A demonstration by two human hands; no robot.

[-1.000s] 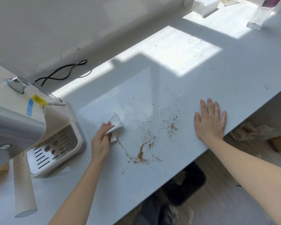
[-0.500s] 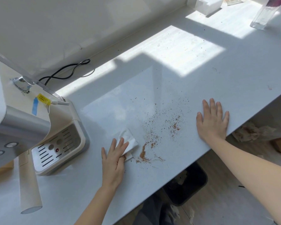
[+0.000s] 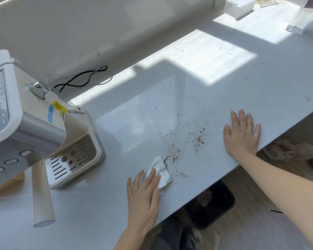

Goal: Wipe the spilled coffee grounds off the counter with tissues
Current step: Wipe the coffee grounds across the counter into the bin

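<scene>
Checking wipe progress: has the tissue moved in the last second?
Yes. The tissue, pressed under the left hand, has slid away from the coffee machine toward the counter's front edge, reaching the grounds.

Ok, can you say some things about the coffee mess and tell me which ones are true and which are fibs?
1. The left hand presses a white tissue onto the counter. True.
2. The right hand holds a tissue too. False: it lies flat on the bare counter and holds nothing.
3. The coffee grounds are all wiped away. False: brown specks lie scattered between the two hands.
4. A coffee machine stands on the counter, to the left of the tissue. True.
</scene>
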